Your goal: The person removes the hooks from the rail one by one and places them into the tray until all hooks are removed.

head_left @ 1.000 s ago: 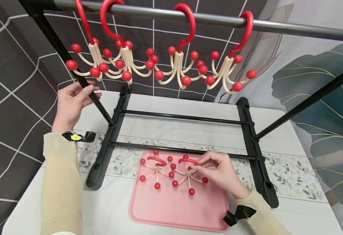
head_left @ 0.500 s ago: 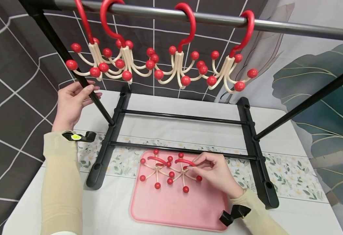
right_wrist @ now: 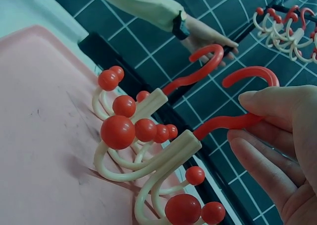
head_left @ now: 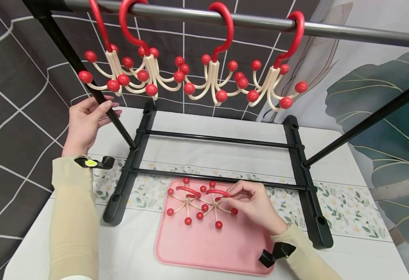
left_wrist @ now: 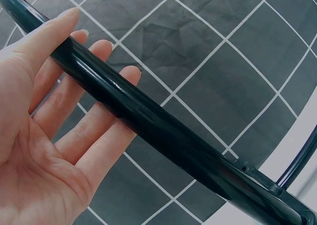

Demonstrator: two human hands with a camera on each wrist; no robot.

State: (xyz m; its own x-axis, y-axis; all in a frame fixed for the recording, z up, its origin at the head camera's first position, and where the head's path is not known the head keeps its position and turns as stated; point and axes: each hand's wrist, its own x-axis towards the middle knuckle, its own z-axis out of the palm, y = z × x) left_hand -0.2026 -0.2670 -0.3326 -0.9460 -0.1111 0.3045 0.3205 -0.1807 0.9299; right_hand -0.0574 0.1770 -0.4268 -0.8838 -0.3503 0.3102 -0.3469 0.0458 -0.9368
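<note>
My right hand (head_left: 251, 204) pinches the red hook of a cream multi-arm hanger (right_wrist: 173, 153) between thumb and fingers. That hanger has curved arms tipped with red balls and stands upright at the far side of the pink tray (head_left: 208, 249). Close to its left stands a matching hanger (head_left: 187, 200), their balls overlapping in the head view. On the left, my left hand (head_left: 86, 120) holds the rack's slanted black post (left_wrist: 163, 131), thumb across the front and fingers behind it. Several like hangers (head_left: 211, 74) hang by red hooks from the rack's top rail (head_left: 260, 24).
The rack's black feet (head_left: 127, 182) stand on the table on either side, joined by two low crossbars (head_left: 218, 138). The nearer crossbar runs just behind the tray. A right post (head_left: 362, 120) slants up, and a dark grid-patterned cloth (head_left: 18, 128) hangs at the back and left.
The right hand has moved left with its hanger, bringing it close beside the other one on the tray. The left hand stays on the post.
</note>
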